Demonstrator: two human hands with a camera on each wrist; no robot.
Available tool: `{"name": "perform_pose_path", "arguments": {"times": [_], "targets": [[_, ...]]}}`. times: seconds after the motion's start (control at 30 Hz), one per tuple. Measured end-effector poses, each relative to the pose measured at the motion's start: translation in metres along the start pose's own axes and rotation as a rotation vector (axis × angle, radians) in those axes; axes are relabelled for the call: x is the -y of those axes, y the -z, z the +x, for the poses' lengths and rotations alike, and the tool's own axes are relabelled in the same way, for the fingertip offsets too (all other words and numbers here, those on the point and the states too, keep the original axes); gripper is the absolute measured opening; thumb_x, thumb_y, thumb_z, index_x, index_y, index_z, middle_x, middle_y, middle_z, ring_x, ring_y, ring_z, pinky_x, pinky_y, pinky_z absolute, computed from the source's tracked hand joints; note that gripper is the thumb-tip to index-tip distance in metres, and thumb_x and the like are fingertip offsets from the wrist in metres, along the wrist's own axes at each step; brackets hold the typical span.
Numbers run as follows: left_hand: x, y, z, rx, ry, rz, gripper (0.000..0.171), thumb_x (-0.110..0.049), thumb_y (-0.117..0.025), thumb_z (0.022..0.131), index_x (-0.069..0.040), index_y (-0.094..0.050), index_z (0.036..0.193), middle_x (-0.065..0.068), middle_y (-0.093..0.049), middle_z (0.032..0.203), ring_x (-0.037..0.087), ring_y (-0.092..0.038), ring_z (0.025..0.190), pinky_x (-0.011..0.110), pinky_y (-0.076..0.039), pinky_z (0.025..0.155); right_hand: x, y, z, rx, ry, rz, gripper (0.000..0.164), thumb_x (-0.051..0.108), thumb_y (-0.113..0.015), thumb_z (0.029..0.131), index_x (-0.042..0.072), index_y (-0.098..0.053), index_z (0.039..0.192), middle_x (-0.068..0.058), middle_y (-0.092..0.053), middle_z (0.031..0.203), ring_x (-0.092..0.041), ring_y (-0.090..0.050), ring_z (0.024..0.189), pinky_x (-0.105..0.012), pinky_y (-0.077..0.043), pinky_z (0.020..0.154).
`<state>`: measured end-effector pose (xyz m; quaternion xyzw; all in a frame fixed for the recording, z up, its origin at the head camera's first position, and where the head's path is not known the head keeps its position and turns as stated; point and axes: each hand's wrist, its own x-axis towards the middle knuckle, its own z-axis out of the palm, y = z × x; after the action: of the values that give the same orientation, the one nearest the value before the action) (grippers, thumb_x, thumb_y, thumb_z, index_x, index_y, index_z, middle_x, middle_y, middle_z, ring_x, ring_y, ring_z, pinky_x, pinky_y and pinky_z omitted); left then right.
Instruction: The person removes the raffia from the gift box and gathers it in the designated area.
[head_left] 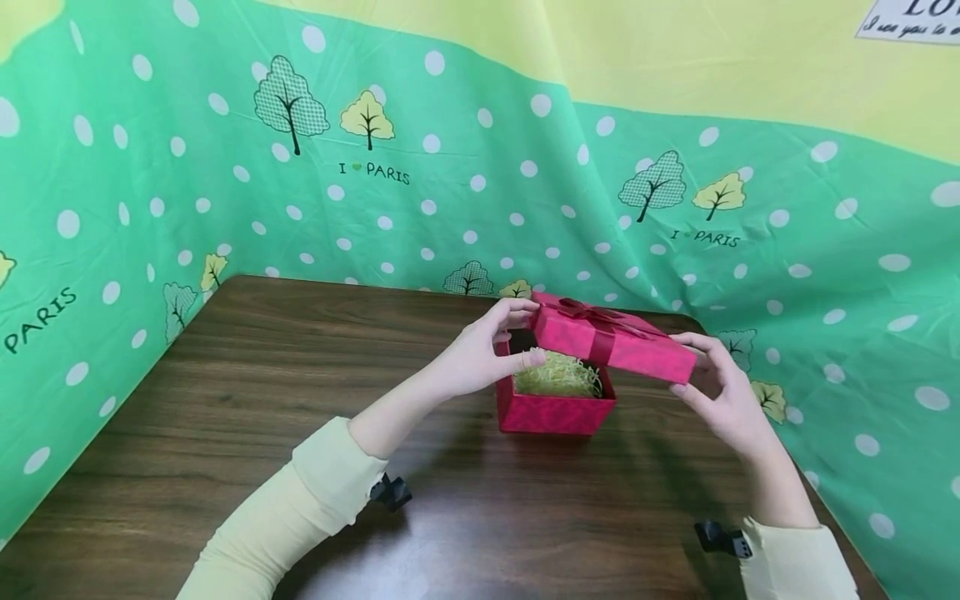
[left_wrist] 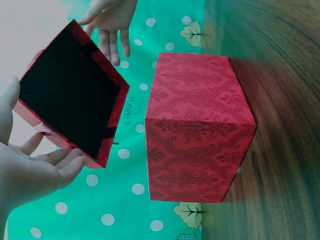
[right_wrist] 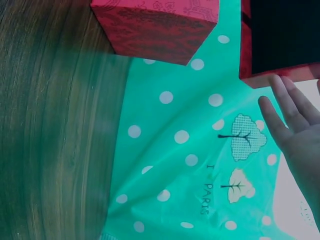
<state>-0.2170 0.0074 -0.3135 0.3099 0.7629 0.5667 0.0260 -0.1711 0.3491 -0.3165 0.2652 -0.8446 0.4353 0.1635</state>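
Observation:
A pink-red gift box lid (head_left: 647, 355) with a dark red ribbon bow (head_left: 581, 312) is held up, tilted, over the box (head_left: 555, 415). My left hand (head_left: 480, 354) grips the lid's left end; in the left wrist view its fingers lie along the lid's side. At the opposite end, my right hand (head_left: 726, 398) holds the lid's corner between thumb and fingers. The lid's black inside (left_wrist: 72, 95) faces the left wrist camera. Pale yellow shredded paper (head_left: 557, 377) shows inside the box, which stands upright on the table. The lid hides part of the box opening.
The brown wooden table (head_left: 300, 367) carries the box near its far edge. Behind it hangs a green and yellow cloth (head_left: 480, 225) with white dots and trees. Small black devices (head_left: 392, 493) sit by both sleeve cuffs.

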Motion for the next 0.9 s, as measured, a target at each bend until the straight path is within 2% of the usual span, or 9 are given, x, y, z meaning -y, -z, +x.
{"name": "perform_pose_path", "arguments": {"times": [0.07,0.17,0.3,0.43,0.6,0.77,0.9], "targets": [[0.001,-0.002,-0.001,0.003,-0.025,-0.003,0.060,-0.035,-0.071,0.083,-0.029,-0.041,0.135,-0.007,-0.050,0.134,0.007,-0.046,0.125,0.037,-0.039,0.104,-0.001,0.000,-0.001,-0.026,0.022,0.050,0.058,-0.017,-0.057,0.081,-0.005,-0.039,0.135,0.009,-0.063,0.110,-0.005,-0.058,0.089,-0.011,-0.046,0.072],[0.003,-0.006,-0.001,-0.001,-0.066,-0.008,0.063,-0.031,-0.071,0.084,-0.030,-0.040,0.138,-0.006,-0.050,0.136,0.007,-0.045,0.125,0.036,-0.039,0.104,-0.002,0.000,-0.001,-0.097,0.027,0.065,0.054,-0.014,-0.056,0.083,-0.004,-0.042,0.134,0.008,-0.062,0.112,-0.007,-0.056,0.086,-0.012,-0.045,0.069],[0.004,-0.012,0.000,-0.028,-0.120,-0.017,0.060,-0.026,-0.069,0.087,-0.027,-0.042,0.140,-0.003,-0.051,0.136,0.009,-0.047,0.125,0.032,-0.040,0.104,0.000,0.000,-0.002,-0.199,0.005,0.000,0.050,-0.010,-0.056,0.085,-0.002,-0.046,0.133,0.011,-0.061,0.114,-0.006,-0.051,0.081,-0.013,-0.041,0.062],[0.002,-0.015,0.002,-0.065,-0.140,-0.031,0.055,-0.024,-0.066,0.089,-0.024,-0.042,0.140,0.001,-0.053,0.135,0.012,-0.051,0.122,0.034,-0.042,0.102,0.003,0.000,-0.002,-0.239,0.006,-0.020,0.046,-0.008,-0.055,0.087,-0.004,-0.047,0.132,0.012,-0.061,0.114,-0.006,-0.050,0.079,-0.014,-0.040,0.061],[0.000,-0.017,0.002,-0.095,-0.101,-0.093,0.049,-0.022,-0.063,0.091,-0.021,-0.043,0.136,0.005,-0.057,0.130,0.017,-0.055,0.118,0.039,-0.044,0.100,0.009,-0.004,-0.002,-0.247,0.008,-0.069,0.045,-0.009,-0.054,0.088,-0.003,-0.047,0.133,0.016,-0.061,0.114,-0.003,-0.053,0.084,-0.008,-0.043,0.069],[-0.006,-0.017,0.001,-0.101,-0.023,-0.171,0.043,-0.019,-0.060,0.093,-0.014,-0.043,0.132,0.011,-0.059,0.128,0.022,-0.059,0.115,0.035,-0.049,0.093,0.020,-0.011,0.001,-0.243,0.015,-0.053,0.046,-0.014,-0.053,0.087,-0.007,-0.046,0.132,0.017,-0.060,0.114,-0.002,-0.060,0.098,-0.008,-0.045,0.084],[-0.021,-0.014,-0.004,-0.098,0.017,-0.194,0.041,-0.017,-0.058,0.094,-0.010,-0.043,0.132,0.014,-0.058,0.128,0.025,-0.059,0.114,0.033,-0.051,0.090,0.023,-0.015,0.002,-0.254,0.016,-0.033,0.047,-0.016,-0.053,0.085,-0.008,-0.046,0.131,0.005,-0.064,0.111,-0.003,-0.063,0.095,-0.010,-0.047,0.084]]}}
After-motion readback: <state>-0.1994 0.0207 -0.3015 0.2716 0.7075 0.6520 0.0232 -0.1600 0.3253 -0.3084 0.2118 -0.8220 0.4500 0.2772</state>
